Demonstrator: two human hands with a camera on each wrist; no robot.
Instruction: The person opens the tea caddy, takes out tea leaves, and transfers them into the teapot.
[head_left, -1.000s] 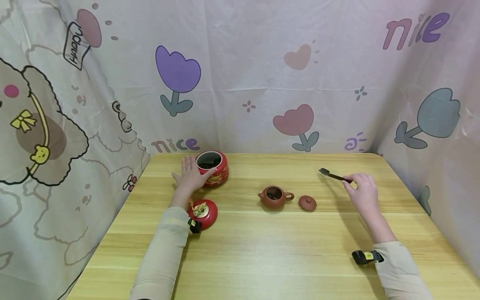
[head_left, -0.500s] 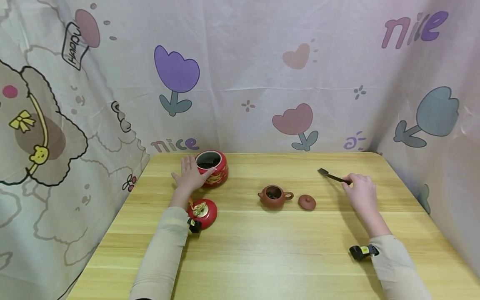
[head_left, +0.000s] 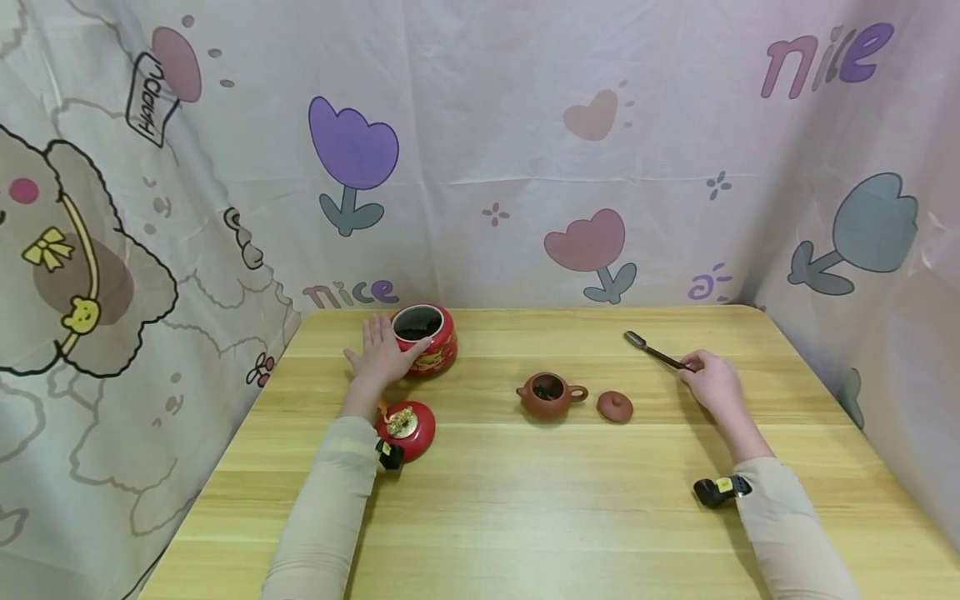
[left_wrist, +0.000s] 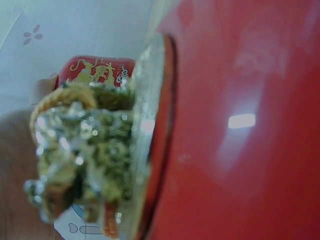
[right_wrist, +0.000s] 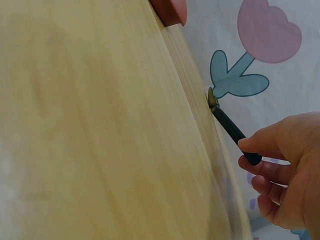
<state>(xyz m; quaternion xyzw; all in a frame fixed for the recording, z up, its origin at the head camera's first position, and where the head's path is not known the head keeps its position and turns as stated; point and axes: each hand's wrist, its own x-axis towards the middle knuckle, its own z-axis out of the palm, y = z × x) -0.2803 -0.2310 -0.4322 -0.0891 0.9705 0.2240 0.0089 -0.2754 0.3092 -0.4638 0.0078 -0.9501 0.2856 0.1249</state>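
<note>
"Two hands: what are they doing?"
"The right hand [head_left: 714, 387] pinches a dark scoop [head_left: 662, 355]; the left hand [head_left: 379, 361], fingers spread, rests against the red jar [head_left: 440, 354]."
"And the teapot [head_left: 547, 406]?"
"Between both hands, its lid [head_left: 615, 407] nearer the right."

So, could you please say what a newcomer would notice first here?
Probably the red jar at the back left of the table, the left hand against it, and the gold-topped red lid in front. Then perhaps the brown teapot near the middle, and the dark scoop in the right hand.
</note>
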